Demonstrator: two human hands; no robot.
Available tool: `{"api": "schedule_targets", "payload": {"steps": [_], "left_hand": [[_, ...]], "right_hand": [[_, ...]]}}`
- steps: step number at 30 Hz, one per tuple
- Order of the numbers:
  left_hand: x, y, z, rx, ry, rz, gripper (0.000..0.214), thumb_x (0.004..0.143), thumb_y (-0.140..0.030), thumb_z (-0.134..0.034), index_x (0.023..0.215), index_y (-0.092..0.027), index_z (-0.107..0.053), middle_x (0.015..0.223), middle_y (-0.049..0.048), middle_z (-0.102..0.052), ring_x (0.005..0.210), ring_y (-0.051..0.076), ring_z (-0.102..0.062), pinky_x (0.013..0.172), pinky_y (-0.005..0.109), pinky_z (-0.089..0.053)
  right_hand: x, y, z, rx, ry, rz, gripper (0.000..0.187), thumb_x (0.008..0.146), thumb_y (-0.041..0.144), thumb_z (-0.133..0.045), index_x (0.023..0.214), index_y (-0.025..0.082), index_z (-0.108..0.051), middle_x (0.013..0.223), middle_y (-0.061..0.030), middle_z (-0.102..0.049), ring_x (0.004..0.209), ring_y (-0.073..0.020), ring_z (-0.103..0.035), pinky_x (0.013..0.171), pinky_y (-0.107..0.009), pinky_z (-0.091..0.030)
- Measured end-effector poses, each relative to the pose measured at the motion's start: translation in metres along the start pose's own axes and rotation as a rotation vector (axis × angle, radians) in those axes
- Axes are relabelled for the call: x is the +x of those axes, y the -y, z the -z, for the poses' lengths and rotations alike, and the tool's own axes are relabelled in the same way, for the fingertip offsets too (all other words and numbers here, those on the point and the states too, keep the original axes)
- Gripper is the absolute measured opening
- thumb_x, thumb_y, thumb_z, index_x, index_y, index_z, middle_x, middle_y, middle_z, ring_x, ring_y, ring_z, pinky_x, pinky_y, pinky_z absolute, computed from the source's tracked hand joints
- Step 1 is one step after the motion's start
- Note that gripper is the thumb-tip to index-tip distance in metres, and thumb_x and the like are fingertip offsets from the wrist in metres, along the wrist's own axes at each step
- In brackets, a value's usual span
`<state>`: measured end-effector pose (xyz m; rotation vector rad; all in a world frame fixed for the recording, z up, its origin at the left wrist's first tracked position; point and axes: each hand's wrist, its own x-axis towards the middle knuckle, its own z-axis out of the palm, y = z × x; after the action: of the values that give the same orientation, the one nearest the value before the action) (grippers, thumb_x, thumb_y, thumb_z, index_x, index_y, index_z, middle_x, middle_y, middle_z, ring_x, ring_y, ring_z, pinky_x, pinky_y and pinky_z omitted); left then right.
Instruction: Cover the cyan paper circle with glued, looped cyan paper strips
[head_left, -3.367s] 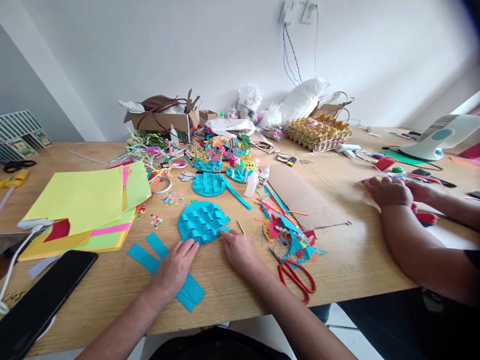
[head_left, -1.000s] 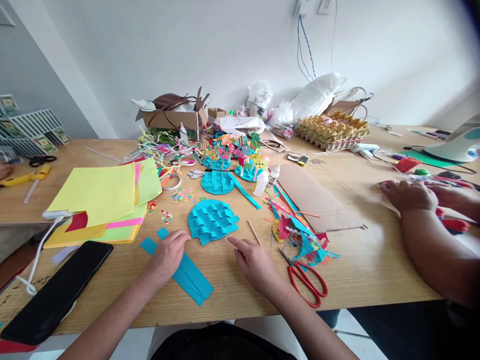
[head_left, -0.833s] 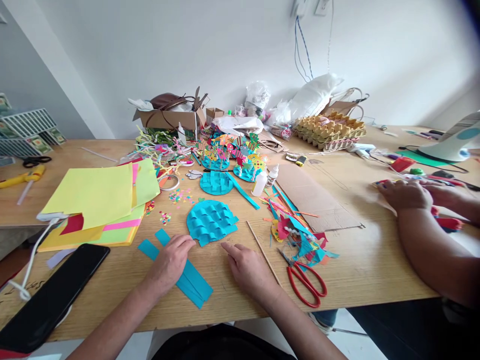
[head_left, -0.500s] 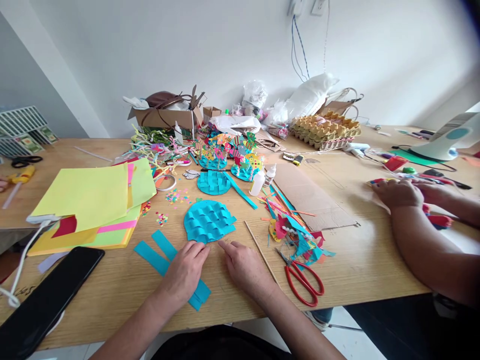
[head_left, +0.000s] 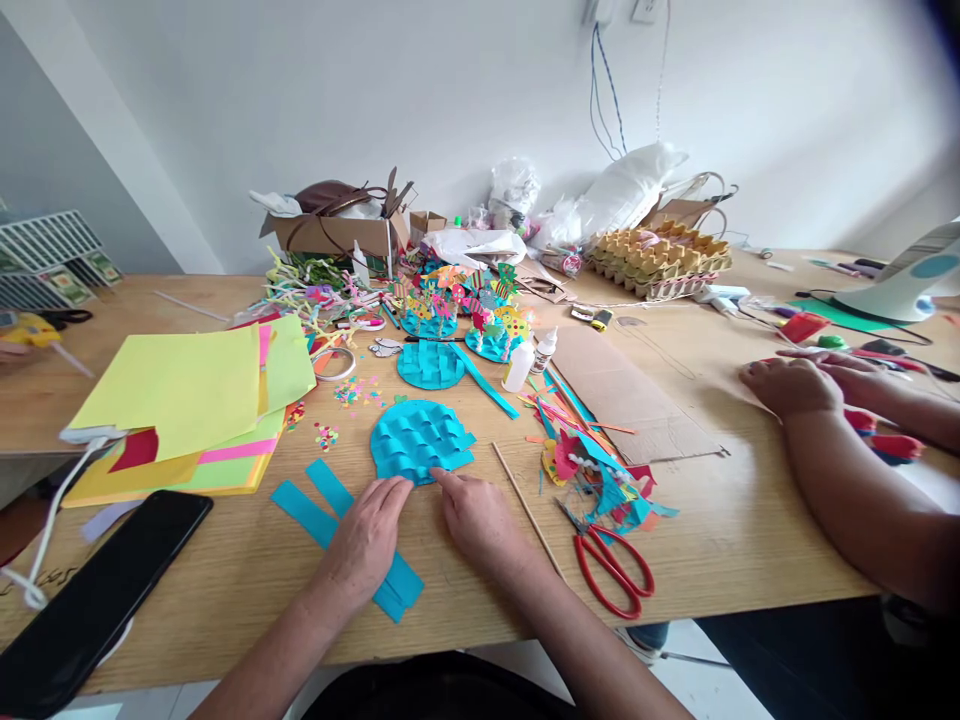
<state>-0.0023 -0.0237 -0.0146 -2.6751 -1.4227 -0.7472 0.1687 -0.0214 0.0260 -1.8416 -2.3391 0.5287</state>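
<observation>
A round blue woven paper piece [head_left: 420, 440] lies flat on the table in front of me, its strips crossing over and under and short ends sticking out at the right. My left hand [head_left: 371, 530] has its fingers drawn together at the near edge of this piece, over some loose blue paper strips [head_left: 304, 510]. With the index finger reaching forward, my right hand [head_left: 480, 515] presses the same near edge; its other fingers are curled and partly hidden. Just beyond sits a second blue woven piece [head_left: 431, 365] with a strip trailing right.
Red-handled scissors [head_left: 611, 570] and a thin wooden stick [head_left: 529, 510] lie to the right, near paper scraps [head_left: 600, 470]. Glue bottles [head_left: 519, 367] stand farther back. Coloured paper sheets [head_left: 172, 390] and a black phone [head_left: 105, 600] lie left. Another person's hands [head_left: 795, 385] work at far right.
My right index finger has moved up onto the near edge of the woven piece. My left hand has shifted slightly. The view has turned a little.
</observation>
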Motion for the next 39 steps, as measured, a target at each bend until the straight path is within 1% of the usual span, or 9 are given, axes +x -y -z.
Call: {"api": "schedule_targets", "payload": {"steps": [5, 9, 13, 25, 27, 29, 32, 34, 39], "left_hand": [[0.003, 0.000, 0.000, -0.035, 0.011, 0.019, 0.042, 0.076, 0.003, -0.029, 0.106, -0.015, -0.053, 0.098, 0.0084, -0.063, 0.093, 0.020, -0.057, 0.082, 0.038, -0.051], [0.003, 0.000, -0.001, -0.024, 0.009, 0.009, 0.040, 0.077, 0.002, -0.030, 0.105, -0.014, -0.053, 0.099, 0.0097, -0.063, 0.094, 0.021, -0.057, 0.083, 0.038, -0.051], [0.003, 0.001, -0.001, -0.015, 0.020, 0.002, 0.041, 0.077, 0.001, -0.030, 0.106, -0.016, -0.052, 0.100, 0.0085, -0.063, 0.094, 0.021, -0.058, 0.082, 0.038, -0.051], [0.001, 0.001, -0.004, -0.010, 0.009, 0.020, 0.041, 0.076, 0.001, -0.030, 0.106, -0.016, -0.053, 0.100, 0.0088, -0.063, 0.095, 0.021, -0.058, 0.083, 0.038, -0.051], [0.001, 0.001, -0.005, -0.018, 0.011, 0.018, 0.042, 0.076, 0.002, -0.030, 0.106, -0.016, -0.053, 0.100, 0.0088, -0.063, 0.095, 0.021, -0.057, 0.083, 0.038, -0.051], [0.001, 0.002, -0.005, -0.025, 0.001, 0.022, 0.042, 0.075, 0.002, -0.030, 0.105, -0.015, -0.053, 0.100, 0.0088, -0.063, 0.095, 0.021, -0.057, 0.083, 0.038, -0.051], [0.000, 0.002, -0.004, -0.023, -0.026, 0.011, 0.041, 0.076, 0.002, -0.029, 0.104, -0.016, -0.053, 0.101, 0.0087, -0.063, 0.096, 0.021, -0.057, 0.084, 0.037, -0.050], [0.001, 0.002, -0.003, -0.019, -0.035, -0.013, 0.039, 0.078, 0.001, -0.029, 0.104, -0.016, -0.053, 0.100, 0.0082, -0.063, 0.095, 0.020, -0.057, 0.083, 0.036, -0.051], [0.002, 0.002, -0.002, -0.010, -0.028, -0.039, 0.037, 0.078, 0.000, -0.030, 0.104, -0.015, -0.052, 0.097, 0.0087, -0.064, 0.093, 0.021, -0.058, 0.081, 0.036, -0.051]], "right_hand": [[0.000, -0.001, -0.003, -0.021, -0.003, 0.010, 0.040, 0.085, 0.015, -0.035, 0.119, 0.024, -0.052, 0.098, -0.0078, -0.067, 0.083, -0.0193, -0.063, 0.067, -0.025, -0.040], [0.000, -0.001, -0.005, -0.050, -0.005, 0.024, 0.041, 0.084, 0.015, -0.035, 0.119, 0.024, -0.052, 0.098, -0.0082, -0.067, 0.080, -0.0201, -0.064, 0.063, -0.026, -0.040], [0.000, -0.001, -0.006, -0.038, 0.005, 0.022, 0.041, 0.084, 0.014, -0.035, 0.120, 0.024, -0.051, 0.101, -0.0074, -0.066, 0.083, -0.0186, -0.063, 0.066, -0.025, -0.040], [0.000, -0.002, -0.007, -0.015, -0.007, 0.017, 0.040, 0.083, 0.014, -0.036, 0.118, 0.024, -0.054, 0.102, -0.0074, -0.066, 0.082, -0.0193, -0.064, 0.067, -0.026, -0.042], [-0.003, -0.003, -0.006, 0.036, -0.034, 0.029, 0.040, 0.084, 0.015, -0.036, 0.118, 0.023, -0.054, 0.101, -0.0068, -0.067, 0.084, -0.0186, -0.064, 0.068, -0.024, -0.042], [-0.007, -0.007, -0.005, 0.117, -0.100, 0.036, 0.039, 0.086, 0.016, -0.035, 0.119, 0.022, -0.053, 0.102, -0.0060, -0.067, 0.087, -0.0168, -0.063, 0.072, -0.022, -0.042], [-0.010, -0.017, -0.003, 0.185, -0.177, -0.022, 0.038, 0.088, 0.017, -0.032, 0.119, 0.021, -0.054, 0.101, -0.0056, -0.068, 0.088, -0.0152, -0.063, 0.074, -0.020, -0.042], [-0.009, -0.023, -0.002, 0.181, -0.177, -0.054, 0.038, 0.088, 0.016, -0.032, 0.117, 0.021, -0.056, 0.101, -0.0052, -0.068, 0.089, -0.0151, -0.063, 0.075, -0.021, -0.042], [-0.001, -0.027, 0.001, 0.094, -0.137, -0.054, 0.038, 0.088, 0.018, -0.032, 0.117, 0.022, -0.056, 0.103, -0.0055, -0.068, 0.092, -0.0159, -0.063, 0.077, -0.022, -0.042]]}}
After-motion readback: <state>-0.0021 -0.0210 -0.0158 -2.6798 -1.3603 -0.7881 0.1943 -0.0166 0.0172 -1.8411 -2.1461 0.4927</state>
